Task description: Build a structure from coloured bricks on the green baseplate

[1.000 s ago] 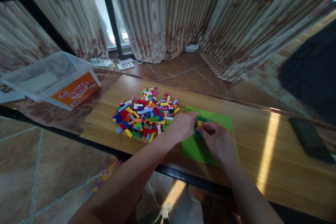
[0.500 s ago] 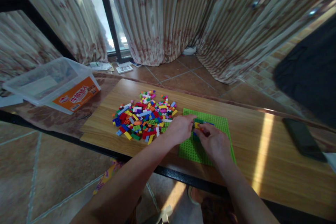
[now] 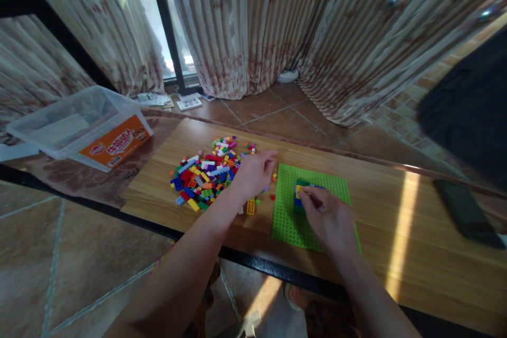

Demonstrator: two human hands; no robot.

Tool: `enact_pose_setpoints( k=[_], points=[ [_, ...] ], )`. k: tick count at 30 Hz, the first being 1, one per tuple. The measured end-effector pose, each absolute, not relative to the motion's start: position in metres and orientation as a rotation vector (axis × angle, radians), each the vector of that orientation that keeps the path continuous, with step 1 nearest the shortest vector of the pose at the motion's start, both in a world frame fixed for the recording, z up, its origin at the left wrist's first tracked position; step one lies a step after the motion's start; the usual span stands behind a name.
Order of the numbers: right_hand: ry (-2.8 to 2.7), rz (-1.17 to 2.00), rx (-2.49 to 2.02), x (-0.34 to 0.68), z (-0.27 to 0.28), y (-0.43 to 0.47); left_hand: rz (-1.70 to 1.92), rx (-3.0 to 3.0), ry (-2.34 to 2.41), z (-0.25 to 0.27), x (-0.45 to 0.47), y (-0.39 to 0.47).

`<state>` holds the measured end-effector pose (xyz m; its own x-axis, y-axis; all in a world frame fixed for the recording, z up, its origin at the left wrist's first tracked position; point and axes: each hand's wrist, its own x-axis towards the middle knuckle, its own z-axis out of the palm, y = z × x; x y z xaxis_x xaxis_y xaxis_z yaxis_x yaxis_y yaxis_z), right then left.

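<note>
A green studded baseplate (image 3: 289, 227) lies on the wooden table, bearing a small block of blue and green bricks (image 3: 300, 206). My right hand (image 3: 327, 216) is over this block, thumb and fingertips pinched on a small yellow brick (image 3: 298, 193) at its top. The fingers cover part of the block. To the left, my left hand (image 3: 255, 173) hovers over the right edge of a pile of loose toy bricks (image 3: 209, 171), fingers stretched out and apart from the thumb. I see nothing held in it.
A clear plastic bin (image 3: 106, 111) with an orange label stands left of the pile. A dark phone (image 3: 467, 214) lies on the table at the right. Loose bricks, among them a yellow-orange one (image 3: 251, 206), lie between pile and baseplate. Striped curtains (image 3: 273, 26) hang behind.
My left hand has moved left and away, off the brick block and over the pile's right edge. My right hand stays at the block with the yellow brick.
</note>
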<state>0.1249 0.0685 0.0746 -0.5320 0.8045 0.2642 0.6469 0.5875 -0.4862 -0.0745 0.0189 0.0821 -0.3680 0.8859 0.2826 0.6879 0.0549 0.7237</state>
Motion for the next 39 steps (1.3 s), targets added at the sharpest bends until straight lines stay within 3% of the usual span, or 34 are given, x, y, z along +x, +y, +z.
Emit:
enact_pose_setpoints(
  k=[9,20,39],
  points=[
    [-2.476,0.626,-0.762,0.108,0.071,0.042,1.245,1.574,2.159,0.085,-0.087,0.015],
    [-2.589,0.650,-0.671,0.080,0.059,0.027,1.294,1.523,2.225,0.087,-0.098,0.013],
    [-2.642,0.401,-0.607,0.055,0.054,-0.001,1.250,1.543,2.242,0.093,-0.095,0.010]
  ],
)
